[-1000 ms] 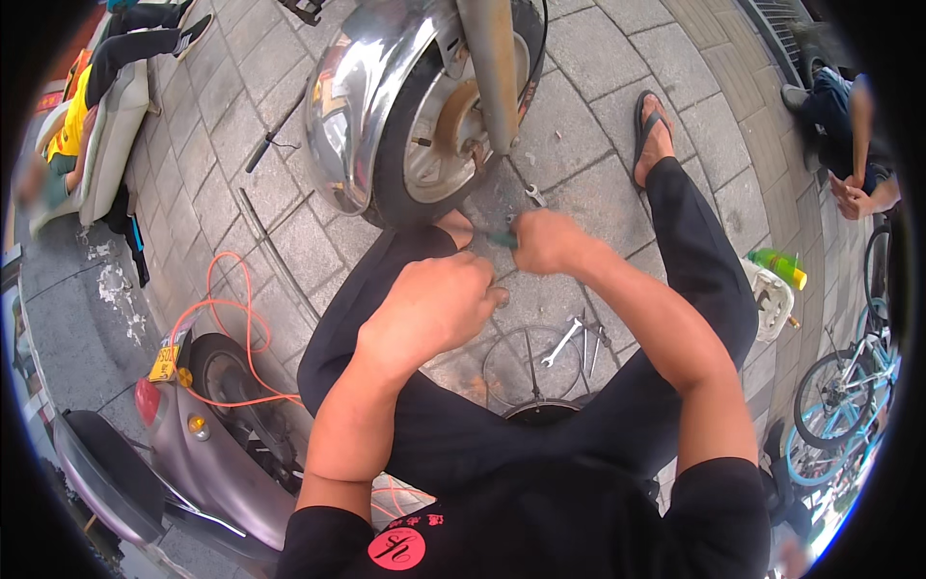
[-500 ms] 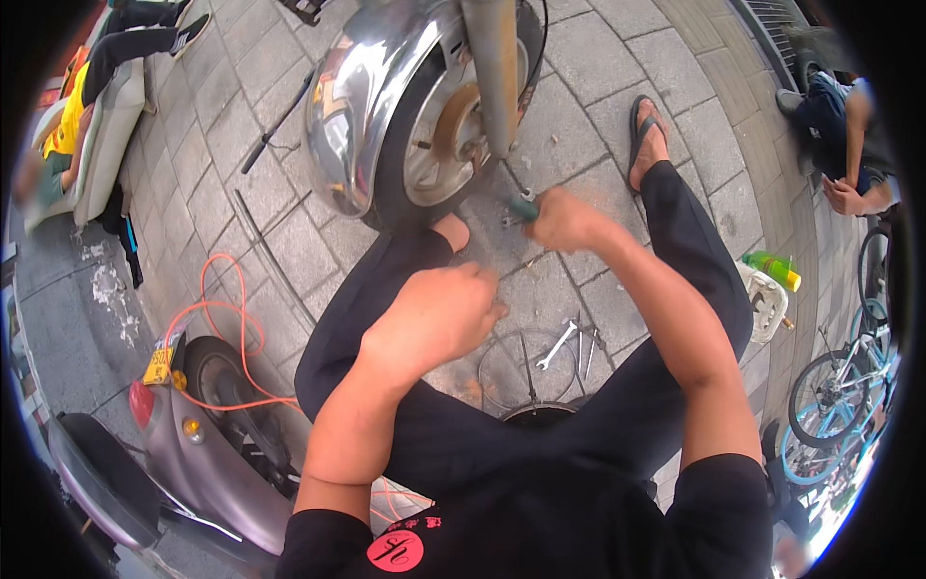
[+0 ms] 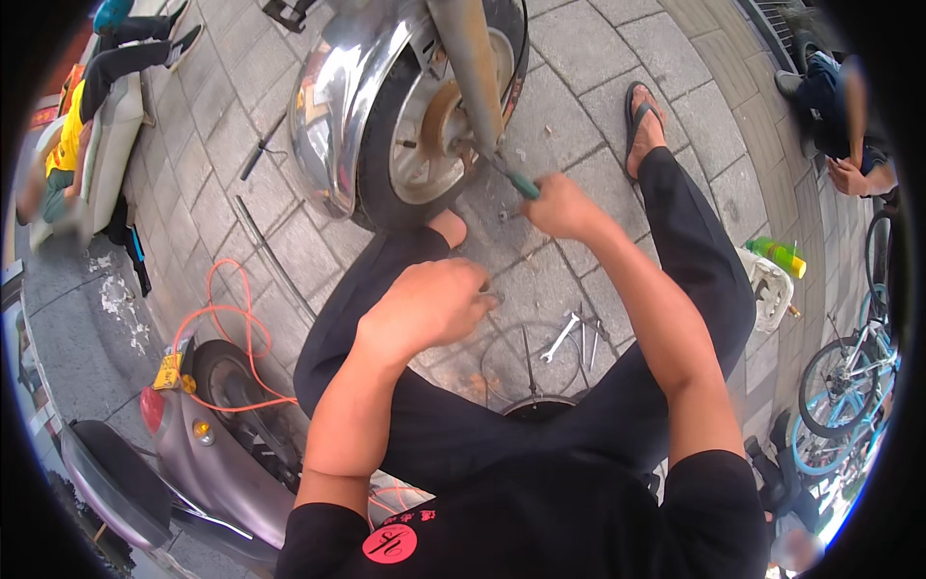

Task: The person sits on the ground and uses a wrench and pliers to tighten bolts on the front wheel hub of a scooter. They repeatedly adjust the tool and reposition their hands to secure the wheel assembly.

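Right hand (image 3: 561, 206), nearer the wheel (image 3: 410, 176), grips a green-handled tool (image 3: 523, 185), long axis toward the fork (image 3: 470, 72); left hand (image 3: 424, 301) is half-curled, contents unclear.

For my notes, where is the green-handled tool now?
In the head view, the green-handled tool is above and right of centre, in the right hand, its shaft pointing toward the fork leg.

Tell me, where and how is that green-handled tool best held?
Probably by the green handle, coming from the lower right, palm wrapped around it, as the right hand does. The handle looks thicker than the shaft, which slants up and left toward the foot of the fork. The wheel crowds that end; the handle end points away from it.
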{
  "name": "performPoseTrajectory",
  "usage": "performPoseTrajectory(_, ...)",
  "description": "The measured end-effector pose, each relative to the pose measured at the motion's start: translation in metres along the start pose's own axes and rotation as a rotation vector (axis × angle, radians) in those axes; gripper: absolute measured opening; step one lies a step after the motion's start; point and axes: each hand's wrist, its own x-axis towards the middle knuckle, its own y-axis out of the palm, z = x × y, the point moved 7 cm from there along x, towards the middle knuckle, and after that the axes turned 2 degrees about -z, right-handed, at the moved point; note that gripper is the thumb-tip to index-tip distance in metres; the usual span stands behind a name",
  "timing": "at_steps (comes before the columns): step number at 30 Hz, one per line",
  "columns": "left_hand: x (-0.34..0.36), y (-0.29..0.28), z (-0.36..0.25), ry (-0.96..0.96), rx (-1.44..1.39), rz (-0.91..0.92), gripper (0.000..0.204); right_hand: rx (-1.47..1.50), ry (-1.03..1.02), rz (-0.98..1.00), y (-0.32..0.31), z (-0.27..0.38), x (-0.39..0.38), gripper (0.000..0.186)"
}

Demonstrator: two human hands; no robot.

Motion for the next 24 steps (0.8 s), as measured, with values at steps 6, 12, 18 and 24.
performPoseTrajectory(6, 0.042, -0.004, 0.062, -0.296, -0.116, -0.28, 0.03, -0.084, 0.205, 0.387, 0.043, -0.034, -0.061, 0.033)
performPoseTrajectory(12, 0.062, -0.008, 0.096, -0.36, -0.24, -0.67, 0.034, 0.766, 0.547, 0.172, 0.091, -0.036, -0.06, 0.037)
performPoseTrajectory(18, 0.071, -0.016, 0.1, -0.374, -0.233, -0.811, 0.038, 1.443, 0.378, 0.22, 0.114, 0.074, -0.052, 0.024)
performPoseTrajectory(24, 0.074, -0.013, 0.102, -0.434, -0.28, -0.798, 0.036, 1.121, 0.399, 0.349, 0.125, 0.065, -0.06, 0.029)
